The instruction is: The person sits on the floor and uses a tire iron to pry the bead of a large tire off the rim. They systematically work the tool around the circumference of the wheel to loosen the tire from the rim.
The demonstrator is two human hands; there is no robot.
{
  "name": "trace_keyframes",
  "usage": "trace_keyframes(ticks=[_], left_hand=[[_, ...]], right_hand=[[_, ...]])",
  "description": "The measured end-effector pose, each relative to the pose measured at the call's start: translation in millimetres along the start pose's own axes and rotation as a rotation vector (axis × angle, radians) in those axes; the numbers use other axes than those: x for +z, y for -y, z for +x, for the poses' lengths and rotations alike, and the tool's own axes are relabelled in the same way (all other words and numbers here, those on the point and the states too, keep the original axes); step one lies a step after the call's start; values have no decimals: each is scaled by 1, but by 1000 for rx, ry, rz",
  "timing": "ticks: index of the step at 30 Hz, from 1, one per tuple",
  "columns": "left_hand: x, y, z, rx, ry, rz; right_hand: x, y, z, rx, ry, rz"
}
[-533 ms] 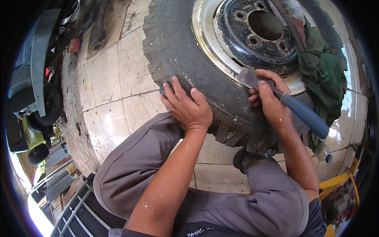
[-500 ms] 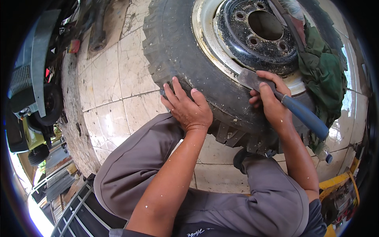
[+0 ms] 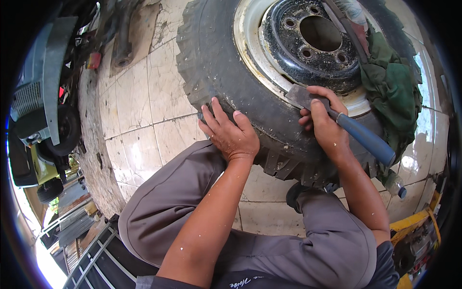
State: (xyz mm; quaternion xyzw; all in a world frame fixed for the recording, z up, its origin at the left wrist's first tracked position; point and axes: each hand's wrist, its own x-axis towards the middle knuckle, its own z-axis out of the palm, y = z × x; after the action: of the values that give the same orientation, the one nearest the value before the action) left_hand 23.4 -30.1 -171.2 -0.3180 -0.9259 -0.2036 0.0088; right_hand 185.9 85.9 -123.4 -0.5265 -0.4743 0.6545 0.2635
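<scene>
1. The tire (image 3: 226, 72) lies flat on the tiled floor (image 3: 139, 106), right in front of the person's knees, with its pale metal rim (image 3: 250, 38) facing up
2. The left hand (image 3: 231, 132) lies flat on the black rubber at the near edge, fingers spread, holding nothing; it looks like it pushes down on the tire
3. The right hand (image 3: 325, 125) has its grip closed tight around a flat iron bar with a blue handle (image 3: 358, 135)
4. The flat tip of the bar sits where the rubber meets the rim, so I think the step is prying the rubber away from the rim
5. The next move may need a hard push on the handle while the other hand keeps the tire from sliding
6. A green cloth (image 3: 392, 86) lies on the far right side of the tire
7. A small clear bottle with a blue cap (image 3: 395, 185) lies on the floor by the tire; I cannot see a label on it
8. A small red thing (image 3: 94, 60) sits far to the left; it is too small to tell what it is
</scene>
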Motion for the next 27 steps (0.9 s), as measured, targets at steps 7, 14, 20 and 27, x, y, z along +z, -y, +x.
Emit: trace_keyframes(ticks=[7,14,20,27], left_hand=[[1,7,-2,-6,11,-23],[6,3,-3,-1,11,-31],[5,6,3,10,-7,-17],[0,6,-4,-17,22,-33]], right_hand=[[4,-2,6,-31,19,-15],[1,-11,2,-85,-17,9],[-3,-8,8,-59,45,14],[-4,-9,0,-19,49,-29]])
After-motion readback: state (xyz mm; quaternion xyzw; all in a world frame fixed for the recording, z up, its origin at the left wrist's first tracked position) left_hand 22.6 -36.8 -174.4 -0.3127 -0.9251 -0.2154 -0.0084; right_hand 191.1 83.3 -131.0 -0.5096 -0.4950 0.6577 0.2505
